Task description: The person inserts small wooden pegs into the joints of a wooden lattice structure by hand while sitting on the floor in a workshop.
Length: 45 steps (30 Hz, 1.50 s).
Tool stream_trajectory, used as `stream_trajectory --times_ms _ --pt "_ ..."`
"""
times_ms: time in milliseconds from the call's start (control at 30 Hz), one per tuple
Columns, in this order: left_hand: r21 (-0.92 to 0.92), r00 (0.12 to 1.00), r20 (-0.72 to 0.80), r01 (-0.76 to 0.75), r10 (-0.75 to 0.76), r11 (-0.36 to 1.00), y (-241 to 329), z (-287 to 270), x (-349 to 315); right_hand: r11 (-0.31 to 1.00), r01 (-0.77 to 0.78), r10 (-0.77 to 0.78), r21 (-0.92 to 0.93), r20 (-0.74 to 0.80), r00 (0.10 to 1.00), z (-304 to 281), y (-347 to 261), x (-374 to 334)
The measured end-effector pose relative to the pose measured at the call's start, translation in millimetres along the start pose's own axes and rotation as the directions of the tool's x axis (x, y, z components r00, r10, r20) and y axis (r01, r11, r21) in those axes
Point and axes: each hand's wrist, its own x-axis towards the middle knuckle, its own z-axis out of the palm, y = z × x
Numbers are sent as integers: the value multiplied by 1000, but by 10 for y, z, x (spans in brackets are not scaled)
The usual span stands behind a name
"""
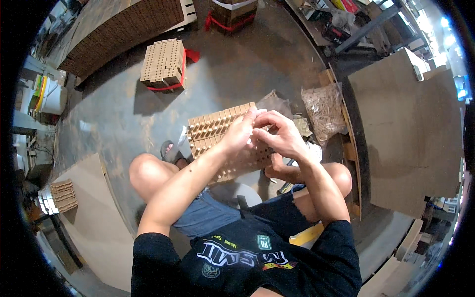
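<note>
A row of light-brown drilled wooden pieces [217, 153] sits between my knees, with several short pale dowels [202, 132] standing up out of its holes. Over its right half, my left hand [241, 131] and my right hand [284, 136] come together, fingertips almost touching. The left fingers are closed, and the right thumb and forefinger are bent into a pinch. Something small and whitish shows at the fingertips, too small and covered to name. Both hands hide part of the pieces beneath them.
A strapped bundle of drilled wood [162, 64] stands on the floor ahead, with another bundle [232, 17] farther off. A clear bag of dowels [324, 111] lies to the right beside a large brown panel [408, 133]. Stacked boards [123, 32] stand at the far left.
</note>
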Motion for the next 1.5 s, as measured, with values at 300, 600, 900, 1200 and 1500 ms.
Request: stream_trajectory --times_ms 300,600,900,1200,1500 --pt "-54 996 84 13 -8 998 -38 -86 21 954 -62 98 294 -110 989 102 124 19" --pt "-51 999 37 -6 7 999 -176 -77 11 963 -114 121 244 -17 992 105 138 -38" --pt "-62 999 37 -24 26 998 -170 -135 93 895 42 102 444 -295 950 -81 392 -107" --pt "-97 1000 11 -6 7 995 -171 -158 59 980 -10 -32 -200 -206 978 -18 607 -364" --pt "-130 1000 17 -12 14 991 -194 -186 49 772 301 -339 -559 39 940 -67 472 -314"
